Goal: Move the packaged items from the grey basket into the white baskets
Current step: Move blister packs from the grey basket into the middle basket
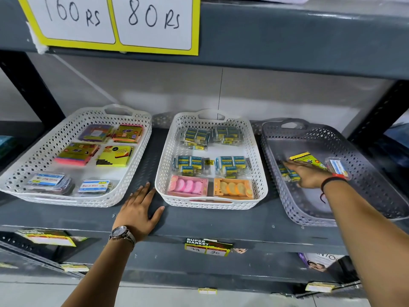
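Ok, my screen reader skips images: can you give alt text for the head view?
Right hand reaches into the grey basket over a blue-yellow pack; left hand rests flat on the shelf between two stocked white baskets.

Grey metal shelving (221,220) w/ price cards (115,21), pale back wall (199,89)

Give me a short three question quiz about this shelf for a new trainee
1. True or false: the left hand rests flat on the shelf between the two white baskets.
2. Which basket is the right hand reaching into?
3. How many packaged items remain in the grey basket: A one, B three, C six?

Key: 1 true. 2 the grey basket. 3 B.
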A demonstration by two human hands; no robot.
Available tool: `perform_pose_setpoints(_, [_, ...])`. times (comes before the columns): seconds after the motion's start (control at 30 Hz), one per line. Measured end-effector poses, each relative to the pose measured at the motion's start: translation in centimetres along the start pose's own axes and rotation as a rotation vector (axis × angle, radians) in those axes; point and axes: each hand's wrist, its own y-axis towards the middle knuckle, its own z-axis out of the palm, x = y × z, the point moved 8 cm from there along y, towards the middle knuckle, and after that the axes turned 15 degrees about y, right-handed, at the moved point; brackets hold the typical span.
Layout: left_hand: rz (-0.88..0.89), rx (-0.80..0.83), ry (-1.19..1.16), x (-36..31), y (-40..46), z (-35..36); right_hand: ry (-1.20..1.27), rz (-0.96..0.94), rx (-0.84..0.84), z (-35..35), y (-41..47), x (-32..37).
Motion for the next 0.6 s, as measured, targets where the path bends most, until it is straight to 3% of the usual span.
perform_pose_setpoints(0.3, [-0.004,0.008,0.014,0.2,0.2,0.3,-0.051,0.073,0.021,0.3,0.0,-0.4])
perform_pose_setpoints(0.43, [-0.008,0.002,0.021,0.3,0.2,0.4,0.062,0.114,0.043,0.4,-0.6,-0.7])
perform_pose_setpoints(0.6, [-0.008,-0.007,0.018,0.2,0.1,0.3,0.109,0.085,-0.125,-1.4,-1.4,-1.1])
